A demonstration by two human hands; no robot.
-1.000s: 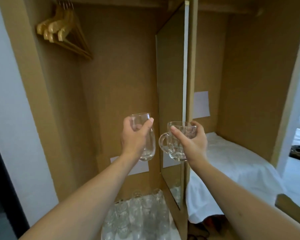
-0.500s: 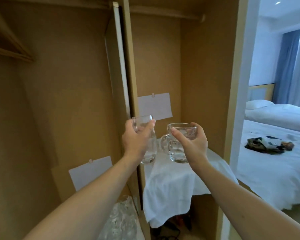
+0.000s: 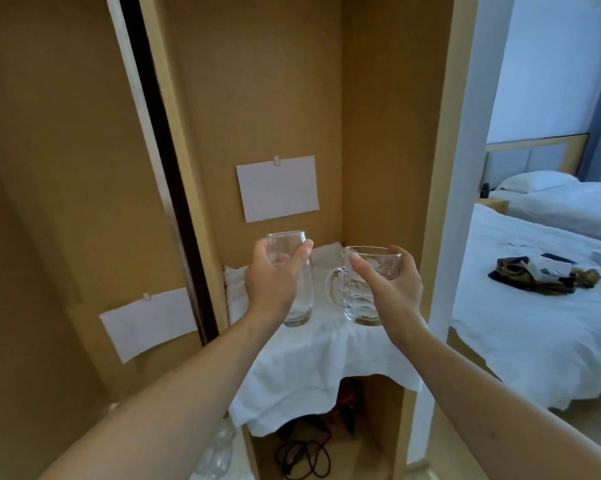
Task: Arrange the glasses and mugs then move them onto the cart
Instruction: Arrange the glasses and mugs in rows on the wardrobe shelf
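Note:
My left hand (image 3: 273, 277) grips a tall clear glass (image 3: 297, 299) near its rim, held upright in the air. My right hand (image 3: 392, 285) grips a clear glass mug (image 3: 361, 296) by its rim, handle pointing left toward the other glass. Both hang just above a surface draped in white cloth (image 3: 312, 368) inside the right wardrobe compartment. Several more clear glasses (image 3: 219, 452) show at the bottom edge, in the left compartment, partly hidden by my left arm.
A wooden divider with a dark edge (image 3: 174, 188) separates the two compartments. White paper sheets (image 3: 278, 188) are clipped to the back walls. Black cables (image 3: 302, 455) lie on the floor under the cloth. A white bed (image 3: 551, 323) with dark items stands to the right.
My view has swung right from the left compartment to the right one. Both hands, still holding the glass and the mug, now hang lower over the white cloth.

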